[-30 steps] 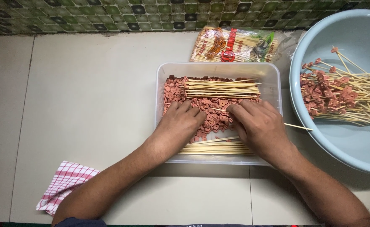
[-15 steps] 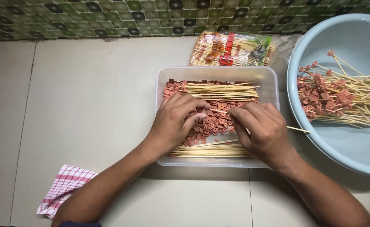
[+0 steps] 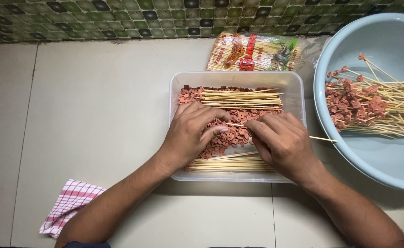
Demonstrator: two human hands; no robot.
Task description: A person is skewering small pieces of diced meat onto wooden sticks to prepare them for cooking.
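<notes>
A clear plastic tub [image 3: 298,87] holds small pink sausage slices [image 3: 232,135] and two bundles of bamboo skewers [image 3: 241,98]. My left hand [image 3: 193,133] rests in the tub with its fingertips pinching at the slices. My right hand [image 3: 282,140] holds a single skewer [image 3: 322,138] that runs sideways across the tub; its tip meets my left fingertips and its tail pokes out past the tub's right wall. The second skewer bundle [image 3: 232,163] lies along the tub's near edge, partly under my hands.
A pale blue basin [image 3: 376,160] at the right holds several skewers loaded with slices [image 3: 362,103]. A packet of bamboo skewers [image 3: 252,53] lies behind the tub against the tiled wall. A red-checked cloth [image 3: 71,204] lies at the lower left on the tiled floor.
Both hands have drawn together over the slices; my right hand now holds one skewer level with its tip at my left fingertips.
</notes>
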